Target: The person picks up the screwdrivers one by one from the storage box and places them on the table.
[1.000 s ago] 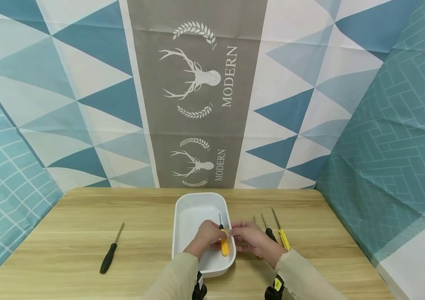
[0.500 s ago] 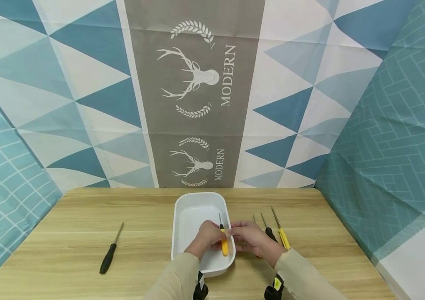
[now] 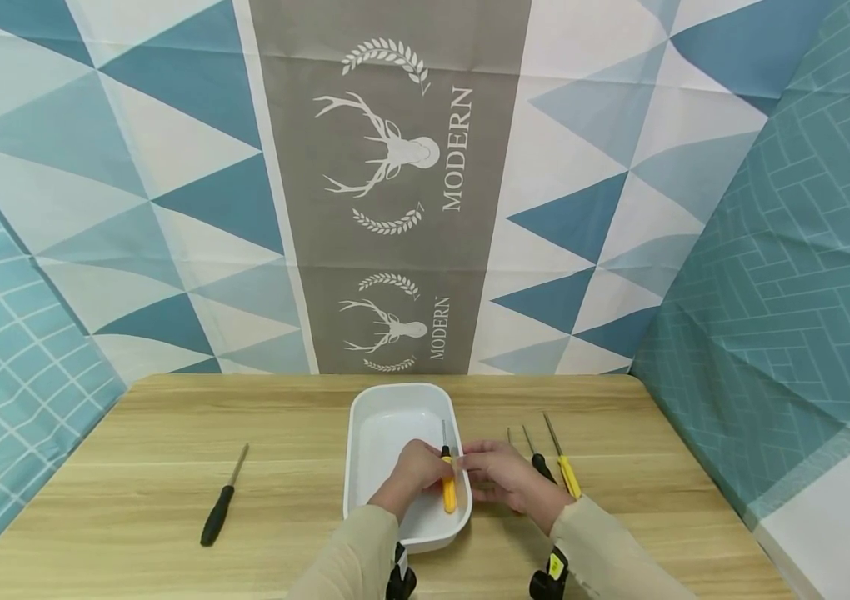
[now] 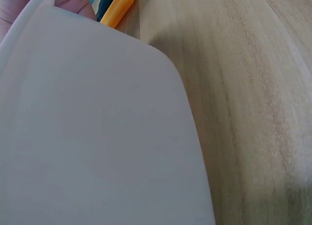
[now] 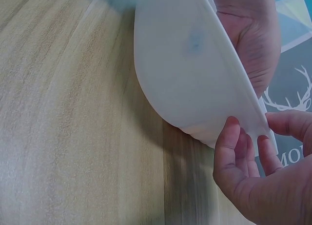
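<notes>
A white tray (image 3: 359,433) stands on the wooden table, its long side pointing away from me. Reaching into it, my left hand (image 3: 413,473) pinches a screwdriver (image 3: 449,492) with a yellow handle and black collar near the tray's right wall. The screwdriver's shaft points away from me; the fingers under the handle are mostly hidden. My right hand (image 3: 503,473) grips the right rim, and in the right wrist view its thumb (image 5: 287,123) lies at the rim with fingers on the outer wall. The left wrist view mostly shows the tray's outer wall (image 4: 107,117).
Right of the tray lie a black-handled screwdriver (image 3: 541,467), a yellow-handled screwdriver (image 3: 568,479) and a third thin shaft (image 3: 510,435), partly hidden by my right hand. Another black-handled screwdriver (image 3: 218,512) lies at the left. A patterned cloth (image 3: 395,183) hangs behind the table.
The screwdriver in my left hand has turned slightly, its tip shifting a little to the right and away from me. Both hands and the tray stay in nearly the same place.
</notes>
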The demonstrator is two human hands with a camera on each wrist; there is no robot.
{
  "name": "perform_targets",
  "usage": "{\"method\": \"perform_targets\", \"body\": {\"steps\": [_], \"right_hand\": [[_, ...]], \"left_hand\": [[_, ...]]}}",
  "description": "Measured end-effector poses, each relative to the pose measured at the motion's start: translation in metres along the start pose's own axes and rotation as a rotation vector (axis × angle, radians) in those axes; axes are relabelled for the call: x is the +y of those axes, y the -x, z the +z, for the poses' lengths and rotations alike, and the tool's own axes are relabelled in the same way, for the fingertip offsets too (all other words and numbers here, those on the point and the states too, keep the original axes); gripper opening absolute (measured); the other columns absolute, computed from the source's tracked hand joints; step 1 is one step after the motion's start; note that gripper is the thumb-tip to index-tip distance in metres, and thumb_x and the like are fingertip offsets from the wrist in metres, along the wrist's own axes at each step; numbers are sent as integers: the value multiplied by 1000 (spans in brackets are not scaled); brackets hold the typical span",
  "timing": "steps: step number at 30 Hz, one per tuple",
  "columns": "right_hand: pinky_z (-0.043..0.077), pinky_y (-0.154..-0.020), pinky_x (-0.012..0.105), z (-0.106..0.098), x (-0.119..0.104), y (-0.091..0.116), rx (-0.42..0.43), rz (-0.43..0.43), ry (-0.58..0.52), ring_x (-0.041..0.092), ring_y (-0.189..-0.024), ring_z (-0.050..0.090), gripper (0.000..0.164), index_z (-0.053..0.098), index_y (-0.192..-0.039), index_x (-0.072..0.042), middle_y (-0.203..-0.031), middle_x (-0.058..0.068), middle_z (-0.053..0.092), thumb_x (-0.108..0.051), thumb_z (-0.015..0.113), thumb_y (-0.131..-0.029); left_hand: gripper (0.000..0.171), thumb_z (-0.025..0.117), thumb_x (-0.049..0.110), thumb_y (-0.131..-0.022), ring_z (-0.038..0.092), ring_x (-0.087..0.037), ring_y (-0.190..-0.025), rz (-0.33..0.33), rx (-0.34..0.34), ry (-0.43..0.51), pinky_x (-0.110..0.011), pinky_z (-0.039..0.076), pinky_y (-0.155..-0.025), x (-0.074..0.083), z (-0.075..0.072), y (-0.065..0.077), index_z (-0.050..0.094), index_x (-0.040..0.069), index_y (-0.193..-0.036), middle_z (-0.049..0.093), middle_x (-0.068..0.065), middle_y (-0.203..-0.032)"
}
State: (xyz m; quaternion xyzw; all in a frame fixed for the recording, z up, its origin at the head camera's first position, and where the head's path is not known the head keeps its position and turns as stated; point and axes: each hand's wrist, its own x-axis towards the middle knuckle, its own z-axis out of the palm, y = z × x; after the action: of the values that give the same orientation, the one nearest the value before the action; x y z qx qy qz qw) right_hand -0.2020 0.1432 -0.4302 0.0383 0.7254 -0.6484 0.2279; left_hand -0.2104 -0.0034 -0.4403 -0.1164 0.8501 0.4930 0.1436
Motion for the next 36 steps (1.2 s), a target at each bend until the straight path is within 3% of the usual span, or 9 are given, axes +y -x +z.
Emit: {"method": "perform_targets", "body": {"steps": [8, 15, 26, 36], "right_hand": [[55, -69, 32, 1, -1, 1, 12, -2, -11, 18, -84, 60, 46, 49, -123, 5, -100, 11, 63, -14, 66, -84], [55, -71, 33, 0, -1, 1, 6, 3, -11, 19, -86, 61, 47, 48, -124, 5, -102, 11, 63, -14, 65, -84], [55, -72, 35, 1, 0, 2, 8, -4, -3, 19, -87, 61, 45, 48, -124, 5, -104, 12, 63, -14, 63, -86], [56, -72, 35, 1, 0, 0, 12, 1, -2, 21, -90, 62, 46, 46, -126, 6, -109, 16, 62, -13, 62, -87]], "left_hand": [[26, 73, 5, -75, 61, -17, -66, 20, -30, 62, -28, 56, -63, 1, -2, 0, 58, -3, -95, 59, -10, -82], [28, 71, 8, -76, 62, -17, -62, 7, -57, 111, -26, 55, -55, -2, -3, 1, 56, -2, -98, 59, -11, -81], [34, 70, 10, -78, 62, -19, -73, -1, -95, 202, -28, 56, -60, -5, -13, 6, 55, -1, -107, 61, -14, -94], [41, 69, 8, -79, 64, -18, -77, 52, -142, 326, -30, 57, -66, -10, -26, 7, 53, -5, -115, 62, -15, -99]]}}
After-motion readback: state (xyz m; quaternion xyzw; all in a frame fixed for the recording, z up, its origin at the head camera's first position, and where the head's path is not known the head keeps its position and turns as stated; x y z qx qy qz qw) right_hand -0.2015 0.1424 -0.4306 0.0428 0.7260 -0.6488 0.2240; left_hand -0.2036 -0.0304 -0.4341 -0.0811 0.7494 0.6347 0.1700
